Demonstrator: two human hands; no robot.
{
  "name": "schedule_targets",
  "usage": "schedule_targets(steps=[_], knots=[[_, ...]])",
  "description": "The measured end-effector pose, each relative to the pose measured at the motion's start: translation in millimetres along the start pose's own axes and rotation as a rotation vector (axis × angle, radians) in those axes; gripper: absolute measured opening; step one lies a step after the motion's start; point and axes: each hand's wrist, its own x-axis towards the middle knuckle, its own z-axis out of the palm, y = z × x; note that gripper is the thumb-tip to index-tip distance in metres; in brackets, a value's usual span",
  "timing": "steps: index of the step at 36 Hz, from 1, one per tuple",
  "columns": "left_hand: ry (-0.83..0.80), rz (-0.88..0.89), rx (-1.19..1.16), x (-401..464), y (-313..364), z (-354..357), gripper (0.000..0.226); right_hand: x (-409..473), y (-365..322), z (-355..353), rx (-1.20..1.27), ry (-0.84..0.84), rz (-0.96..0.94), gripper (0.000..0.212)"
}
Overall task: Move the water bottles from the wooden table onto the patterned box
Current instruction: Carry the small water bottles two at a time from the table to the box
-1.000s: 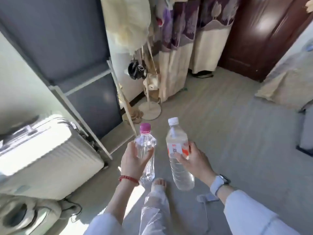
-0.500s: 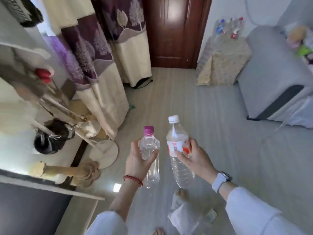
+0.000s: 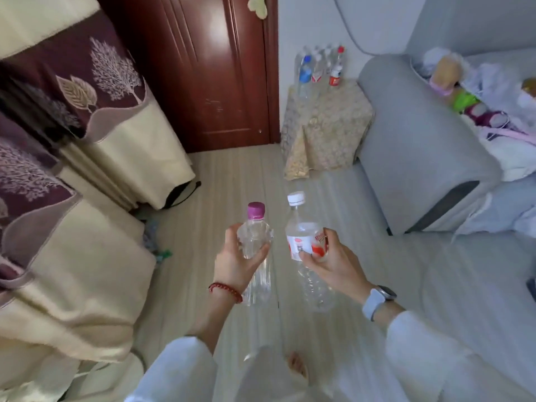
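The left hand point(image 3: 236, 261) grasps a clear bottle with a purple cap point(image 3: 255, 242), and the right hand point(image 3: 333, 262) grasps a taller bottle with a white cap and a red-and-white label point(image 3: 304, 242). Both bottles are upright in the air, side by side and slightly apart, above the pale striped floor point(image 3: 232, 175). The wooden table is not in view.

Further ahead, in the corner between the dark red door point(image 3: 203, 68) and the grey sofa point(image 3: 420, 146), stands the patterned box point(image 3: 327, 126), covered with a gold-coloured cloth. A group of bottles point(image 3: 319, 68) already stands at the back of its top, near the wall; the front part looks free.

I think the risk comes at the moment of placing. The cloth may make the top uneven, so a tall, thin bottle can tip if it is set down quickly. Also, the standing bottles are close together, and a careless hand could knock them like dominoes. Long patterned curtains point(image 3: 101, 111) hang on the left of the path.
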Motion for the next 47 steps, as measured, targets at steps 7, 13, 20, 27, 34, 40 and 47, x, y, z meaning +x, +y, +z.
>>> schedule_targets(steps=[7,13,20,27,34,40,47], knots=[[-0.027,-0.018,-0.024,151,34,60,0.049,149,19,-43,0.026,0.003,0.067,0.062],[-0.054,-0.017,-0.055,300,65,117,0.049,302,29,-85,0.009,0.031,0.091,0.062],[-0.120,0.019,-0.049,466,138,172,0.054,457,28,-160,0.092,0.118,0.168,0.056],[-0.184,0.031,-0.024,599,199,255,0.062,587,61,-225,0.142,0.159,0.279,0.055],[-0.166,0.008,-0.061,715,242,368,0.063,732,120,-285,0.149,0.108,0.250,0.061],[-0.143,-0.081,-0.074,795,273,447,0.065,843,168,-331,0.163,0.044,0.258,0.067],[-0.129,-0.153,-0.059,869,274,505,0.064,943,213,-330,0.241,-0.062,0.268,0.073]])
